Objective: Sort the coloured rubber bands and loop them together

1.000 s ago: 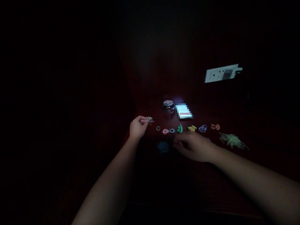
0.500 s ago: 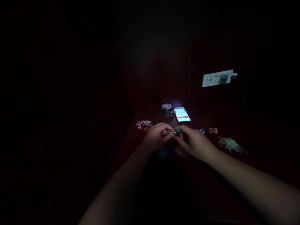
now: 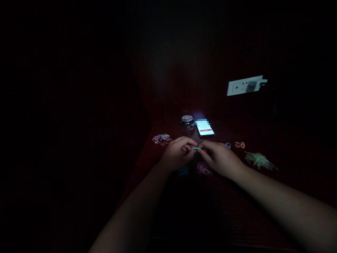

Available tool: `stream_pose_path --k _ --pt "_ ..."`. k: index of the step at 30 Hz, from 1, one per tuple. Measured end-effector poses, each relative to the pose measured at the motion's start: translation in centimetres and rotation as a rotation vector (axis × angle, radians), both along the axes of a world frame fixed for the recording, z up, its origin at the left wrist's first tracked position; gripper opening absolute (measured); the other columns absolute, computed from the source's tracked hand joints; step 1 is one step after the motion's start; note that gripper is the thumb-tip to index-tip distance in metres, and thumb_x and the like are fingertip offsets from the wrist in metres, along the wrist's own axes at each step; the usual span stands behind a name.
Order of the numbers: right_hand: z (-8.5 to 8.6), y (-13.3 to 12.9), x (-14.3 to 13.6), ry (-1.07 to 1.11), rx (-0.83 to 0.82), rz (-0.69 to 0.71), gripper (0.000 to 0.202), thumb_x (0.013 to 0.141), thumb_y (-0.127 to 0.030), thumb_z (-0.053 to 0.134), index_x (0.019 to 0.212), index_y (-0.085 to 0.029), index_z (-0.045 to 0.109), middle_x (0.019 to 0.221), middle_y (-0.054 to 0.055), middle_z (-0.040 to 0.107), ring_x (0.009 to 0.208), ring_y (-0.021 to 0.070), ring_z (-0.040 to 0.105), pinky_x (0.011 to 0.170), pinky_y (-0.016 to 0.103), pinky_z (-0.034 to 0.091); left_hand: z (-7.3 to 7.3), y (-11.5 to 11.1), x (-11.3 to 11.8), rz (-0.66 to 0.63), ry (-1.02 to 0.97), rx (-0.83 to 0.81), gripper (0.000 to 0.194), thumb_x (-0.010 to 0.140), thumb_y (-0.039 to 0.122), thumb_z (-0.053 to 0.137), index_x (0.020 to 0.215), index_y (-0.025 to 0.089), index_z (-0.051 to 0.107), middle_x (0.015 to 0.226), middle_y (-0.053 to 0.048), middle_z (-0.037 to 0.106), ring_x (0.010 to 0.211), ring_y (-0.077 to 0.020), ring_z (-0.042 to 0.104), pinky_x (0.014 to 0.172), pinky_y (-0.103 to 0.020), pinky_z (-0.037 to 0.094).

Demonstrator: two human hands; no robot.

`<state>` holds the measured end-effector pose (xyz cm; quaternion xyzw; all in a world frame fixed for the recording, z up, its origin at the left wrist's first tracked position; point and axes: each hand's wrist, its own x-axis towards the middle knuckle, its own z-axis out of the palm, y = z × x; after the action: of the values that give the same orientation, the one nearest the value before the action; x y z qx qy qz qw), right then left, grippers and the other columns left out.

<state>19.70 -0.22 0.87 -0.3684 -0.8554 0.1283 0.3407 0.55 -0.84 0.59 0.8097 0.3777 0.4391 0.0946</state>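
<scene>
My left hand (image 3: 175, 153) and my right hand (image 3: 219, 158) meet above the dark table, thumbs and fingertips pinched. Between them they hold a small green elastic hair tie (image 3: 196, 148), seen as a thin, nearly level strip spanning the gap. Its ends are hidden in my fingertips. Just below lie a pile of pink bands (image 3: 204, 168) and a dim heap of blue bands (image 3: 183, 171). Beyond my left hand is a cluster of mixed pastel bands (image 3: 161, 138). A purple ring (image 3: 228, 145) shows partly behind my right hand.
A lidded clear jar (image 3: 187, 122) stands at the back beside a lit phone (image 3: 205, 129). To the right lie small orange pieces (image 3: 240, 144) and a pile of pale yellow-green bands (image 3: 260, 160). A wall socket (image 3: 244, 86) with a plug is higher up. Surroundings are very dark.
The green hair tie was a bunched loop beside a darker green part; now it is a thin level strip between both hands. My right fingers have turned slightly, and the darker part is out of sight.
</scene>
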Motion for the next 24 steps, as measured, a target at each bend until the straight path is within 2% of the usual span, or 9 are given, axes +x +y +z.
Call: stream_pose_path --k 6,15,24 --pt "0.0 0.1 0.2 0.006 0.012 -0.059 0.015 0.089 -0.030 0.052 0.083 -0.022 0.064 0.068 0.000 0.064 0.062 0.0148 0.056 0.059 0.027 0.038 0.1 -0.1 0.1 -0.013 -0.016 -0.012 0.020 0.078 0.012 0.063 0.097 0.018 0.065 0.088 -0.003 0.066 0.070 -0.0094 0.059 0.063 -0.022 0.050" --pt "0.0 0.2 0.2 0.002 0.020 -0.101 0.017 0.087 -0.032 0.053 0.077 -0.022 0.062 0.062 -0.002 0.060 0.056 0.0133 0.053 0.055 0.026 0.034 -0.6 0.3 -0.1 -0.016 -0.043 -0.036 0.015 0.083 0.017 0.062 0.097 0.017 0.065 0.090 -0.004 0.067 0.076 -0.0109 0.063 0.069 -0.023 0.054" --pt "-0.1 0.3 0.2 0.018 0.005 -0.041 0.016 0.088 -0.030 0.052 0.080 -0.021 0.062 0.063 -0.001 0.060 0.056 0.0133 0.052 0.056 0.026 0.035 -1.1 0.8 -0.1 0.000 -0.134 -0.155 0.020 0.083 0.018 0.062 0.103 0.017 0.064 0.092 -0.005 0.068 0.077 -0.0112 0.065 0.062 -0.020 0.051"
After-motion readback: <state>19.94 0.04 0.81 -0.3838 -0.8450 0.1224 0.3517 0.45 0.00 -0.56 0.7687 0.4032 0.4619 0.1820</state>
